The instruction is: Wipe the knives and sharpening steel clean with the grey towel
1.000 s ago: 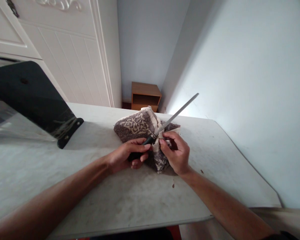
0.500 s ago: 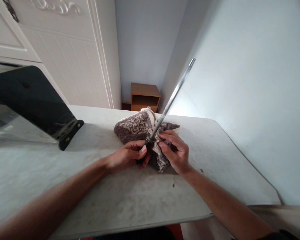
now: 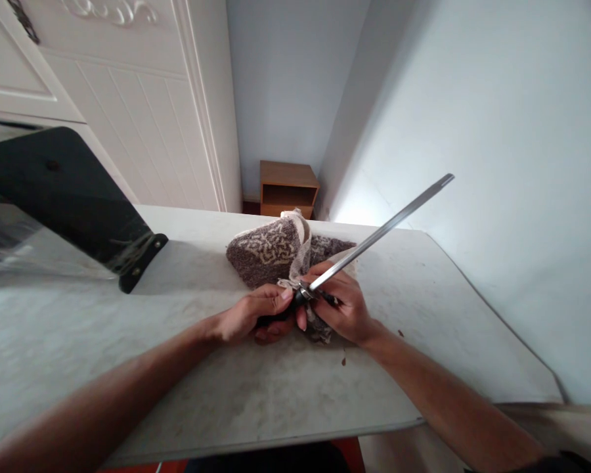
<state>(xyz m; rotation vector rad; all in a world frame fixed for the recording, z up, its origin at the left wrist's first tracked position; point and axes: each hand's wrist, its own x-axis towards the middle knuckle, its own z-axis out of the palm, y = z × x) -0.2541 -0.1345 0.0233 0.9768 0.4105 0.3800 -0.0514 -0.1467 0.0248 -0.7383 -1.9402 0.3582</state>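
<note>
Steel honing rod [image 3: 379,231] slants up rightward over the table [image 3: 226,387]; left hand [image 3: 246,316] closed round its black handle; right hand [image 3: 345,312], fingers [image 3: 335,284] pinched shut, grips patterned towel [image 3: 268,249] at rod's base; wiping, seemingly; an upward stroke needs a steady handle.

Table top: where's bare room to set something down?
Bare patches of the table: the near edge between the forearms, the stretch between the black panel and the left hand, and the right end by the wall. Crowded mid-table: towel, sharpening steel, right hand.

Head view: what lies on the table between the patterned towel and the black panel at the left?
Nothing; the head view shows bare table between the towel and the black panel.
</note>
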